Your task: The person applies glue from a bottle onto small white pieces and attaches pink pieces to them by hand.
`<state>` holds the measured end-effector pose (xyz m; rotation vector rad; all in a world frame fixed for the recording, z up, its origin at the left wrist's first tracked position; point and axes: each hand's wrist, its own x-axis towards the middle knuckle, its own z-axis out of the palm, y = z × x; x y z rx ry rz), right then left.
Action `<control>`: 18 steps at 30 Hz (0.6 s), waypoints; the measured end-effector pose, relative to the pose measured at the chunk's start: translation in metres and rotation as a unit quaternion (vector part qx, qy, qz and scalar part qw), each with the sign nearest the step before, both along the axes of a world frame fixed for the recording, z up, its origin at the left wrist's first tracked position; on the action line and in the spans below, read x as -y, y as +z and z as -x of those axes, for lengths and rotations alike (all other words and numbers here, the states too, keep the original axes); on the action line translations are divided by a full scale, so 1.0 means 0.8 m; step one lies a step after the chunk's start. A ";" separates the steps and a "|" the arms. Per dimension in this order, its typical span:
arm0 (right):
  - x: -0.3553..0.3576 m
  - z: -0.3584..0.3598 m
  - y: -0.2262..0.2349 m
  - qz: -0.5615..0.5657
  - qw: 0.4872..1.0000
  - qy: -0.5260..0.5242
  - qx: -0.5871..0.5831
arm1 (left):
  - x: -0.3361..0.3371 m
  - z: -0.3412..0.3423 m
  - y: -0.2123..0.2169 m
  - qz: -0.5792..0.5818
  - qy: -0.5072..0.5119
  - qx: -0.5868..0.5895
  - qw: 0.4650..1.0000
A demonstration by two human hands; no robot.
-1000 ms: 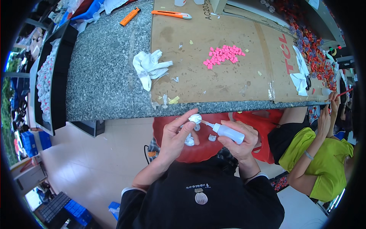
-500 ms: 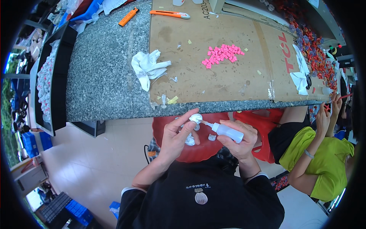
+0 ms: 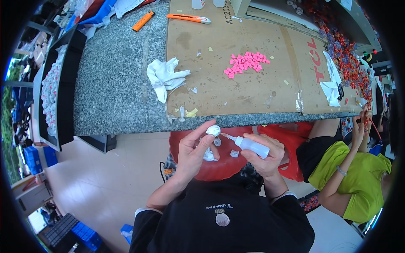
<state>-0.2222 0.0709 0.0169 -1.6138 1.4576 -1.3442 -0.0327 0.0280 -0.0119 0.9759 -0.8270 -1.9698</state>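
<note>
Between the thumb and fingers of my left hand (image 3: 192, 150) is a small rounded white piece (image 3: 213, 130), held over my lap; its exact kind is not clear. More white pieces (image 3: 208, 155) show under that hand's lower fingers. My right hand (image 3: 267, 153) grips a squeeze bottle (image 3: 254, 146), translucent white with a thin nozzle. The bottle lies tilted, its tip pointing left and close to the white piece; whether they touch I cannot tell. Beneath both hands a red basin (image 3: 225, 166) rests on my lap, with a few small white pieces (image 3: 234, 153) in it.
On the cardboard sheet (image 3: 253, 92) covering the bench lie a pile of small pink pieces (image 3: 244, 63), a white glove (image 3: 165, 76) and an orange cutter (image 3: 189, 18). An orange lighter (image 3: 143, 21) and a black tray (image 3: 69, 80) are leftward. A co-worker (image 3: 354, 181) sits at right.
The white piece has turned in my left fingers and shifted slightly left, away from the nozzle. My right hand and the bottle stay nearly in place.
</note>
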 end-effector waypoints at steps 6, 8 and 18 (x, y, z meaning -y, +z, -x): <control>0.003 0.000 -0.002 0.001 1.000 0.013 -0.002 | 0.004 -0.002 0.001 0.008 -0.013 0.021 1.000; 0.004 0.000 -0.004 -0.026 0.998 -0.018 0.053 | 0.005 -0.001 0.002 0.004 -0.011 0.014 1.000; 0.096 -0.010 -0.008 0.032 0.994 -0.081 -0.068 | 0.006 -0.006 0.005 -0.026 -0.016 -0.004 1.000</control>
